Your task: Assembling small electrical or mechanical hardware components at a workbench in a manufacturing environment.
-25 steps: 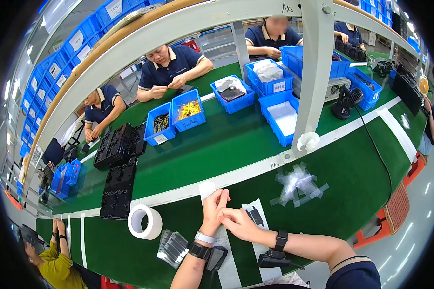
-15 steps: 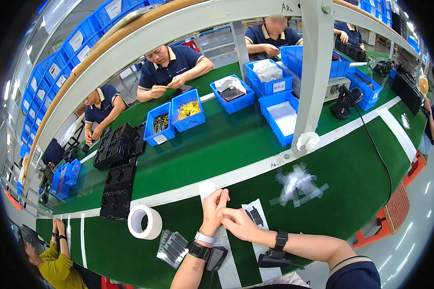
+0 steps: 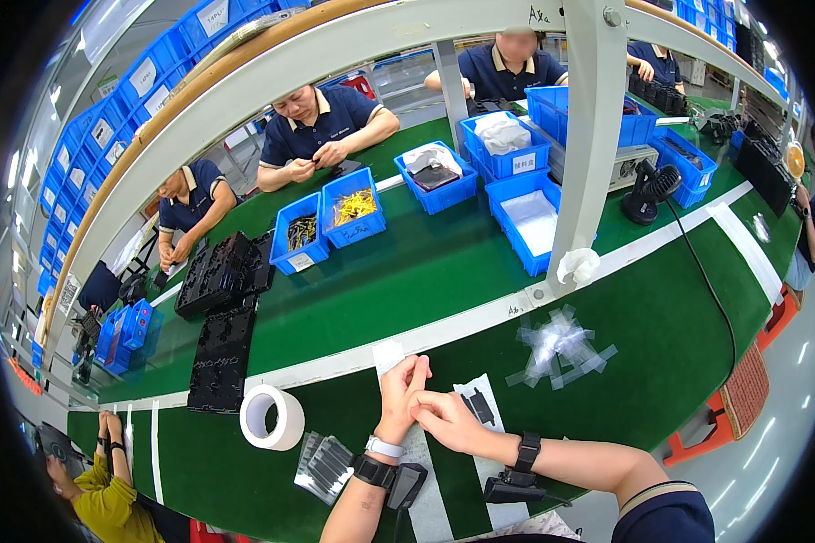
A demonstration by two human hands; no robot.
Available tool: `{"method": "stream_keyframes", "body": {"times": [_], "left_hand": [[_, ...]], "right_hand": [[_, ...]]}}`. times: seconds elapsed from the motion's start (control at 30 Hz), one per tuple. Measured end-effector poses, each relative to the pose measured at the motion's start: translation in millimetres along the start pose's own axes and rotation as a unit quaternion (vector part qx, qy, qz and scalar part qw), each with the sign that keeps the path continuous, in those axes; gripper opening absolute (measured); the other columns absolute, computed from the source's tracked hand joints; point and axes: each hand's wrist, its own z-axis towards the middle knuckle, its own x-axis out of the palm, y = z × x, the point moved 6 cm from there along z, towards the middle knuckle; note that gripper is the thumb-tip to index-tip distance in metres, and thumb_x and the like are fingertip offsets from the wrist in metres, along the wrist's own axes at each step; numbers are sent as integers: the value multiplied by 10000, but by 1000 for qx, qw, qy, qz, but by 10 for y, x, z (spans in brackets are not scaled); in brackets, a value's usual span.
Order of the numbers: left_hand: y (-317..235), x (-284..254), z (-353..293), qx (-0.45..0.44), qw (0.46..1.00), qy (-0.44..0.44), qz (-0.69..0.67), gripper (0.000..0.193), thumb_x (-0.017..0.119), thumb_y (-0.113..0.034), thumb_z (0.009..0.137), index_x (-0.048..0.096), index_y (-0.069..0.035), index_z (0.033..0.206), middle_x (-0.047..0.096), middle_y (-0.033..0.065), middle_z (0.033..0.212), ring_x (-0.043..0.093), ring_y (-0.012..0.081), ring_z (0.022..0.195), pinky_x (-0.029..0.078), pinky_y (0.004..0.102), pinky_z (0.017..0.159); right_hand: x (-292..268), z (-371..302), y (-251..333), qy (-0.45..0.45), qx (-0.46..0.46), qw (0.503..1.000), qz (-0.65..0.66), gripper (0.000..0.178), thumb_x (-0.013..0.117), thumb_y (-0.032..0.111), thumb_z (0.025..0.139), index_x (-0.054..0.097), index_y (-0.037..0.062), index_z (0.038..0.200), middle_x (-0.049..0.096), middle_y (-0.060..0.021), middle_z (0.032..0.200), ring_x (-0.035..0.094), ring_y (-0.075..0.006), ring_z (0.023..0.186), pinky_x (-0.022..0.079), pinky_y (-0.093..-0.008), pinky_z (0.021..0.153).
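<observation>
My left hand point(image 3: 397, 389) and my right hand point(image 3: 453, 423) are clasped together over a white strip point(image 3: 428, 498) on the green table. The right fingers fold against the left palm, and the left fingers are pressed together; no object shows in either hand. Just right of them, a small black part point(image 3: 480, 407) lies on a second white strip point(image 3: 501, 484). Left of my left forearm lie several slim dark pieces in clear wrapping point(image 3: 324, 466). Beyond those stands a roll of white tape point(image 3: 289, 421). A heap of clear film pieces point(image 3: 563, 348) lies to the right.
Black moulded trays point(image 3: 219, 353) stand at the left. Across a white divider are blue bins point(image 3: 353, 231) with small yellow and dark parts, and a black fan point(image 3: 645, 201) with a cable. A white post point(image 3: 589, 136) rises ahead. Several co-workers sit around the table.
My hands have not moved. At the far side, a co-worker behind the bins has spread their arms and drawn one hand back to the left. Another co-worker's hands have shifted slightly.
</observation>
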Motion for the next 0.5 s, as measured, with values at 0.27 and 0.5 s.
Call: {"method": "stream_keyframes", "body": {"times": [0.27,0.5], "left_hand": [[-25,7,-3,-8,1000,4,-8,311,500,-209,842,459,-8,608,356,-37,495,288,20,478,224,204,402],[-32,3,-4,-3,1000,4,1,304,499,-201,843,463,-6,612,363,-35,497,290,19,478,225,203,401]], "right_hand": [[-4,-1,-9,-3,1,1000,0,107,473,74,793,503,1,721,394,10,496,330,-35,463,243,-225,397],[-3,2,-34,-9,-1,1000,-6,105,476,74,791,509,3,721,391,7,488,327,-36,457,244,-229,394]]}}
